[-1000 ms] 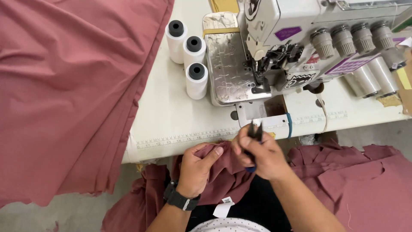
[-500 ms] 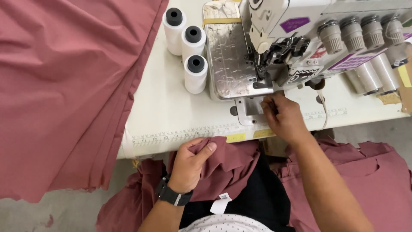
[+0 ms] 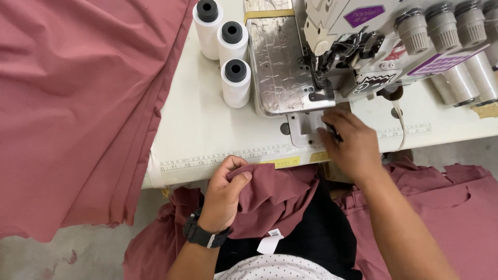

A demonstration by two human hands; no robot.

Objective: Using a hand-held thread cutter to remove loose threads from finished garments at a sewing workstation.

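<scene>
My left hand (image 3: pixel 223 194) grips a bunched piece of dusty-pink fabric (image 3: pixel 277 194) at the table's front edge, over my lap. A black watch (image 3: pixel 204 236) is on that wrist. My right hand (image 3: pixel 353 148) rests on the white table (image 3: pixel 207 135), just in front of the overlock sewing machine (image 3: pixel 363 46). Its fingers are closed around a small dark tool (image 3: pixel 333 134) beside the machine's small grey front plate (image 3: pixel 303 127). Most of the tool is hidden by the fingers.
Three white thread spools (image 3: pixel 236 83) stand left of the machine's shiny metal bed (image 3: pixel 282 62). A big stack of pink fabric (image 3: pixel 78 103) drapes over the table's left side. More pink pieces (image 3: pixel 451 207) lie low at the right. A white tag (image 3: pixel 270 241) hangs near my lap.
My right hand left the fabric in my lap and reached up onto the table by the machine, carrying the dark tool. My left hand stayed on the fabric.
</scene>
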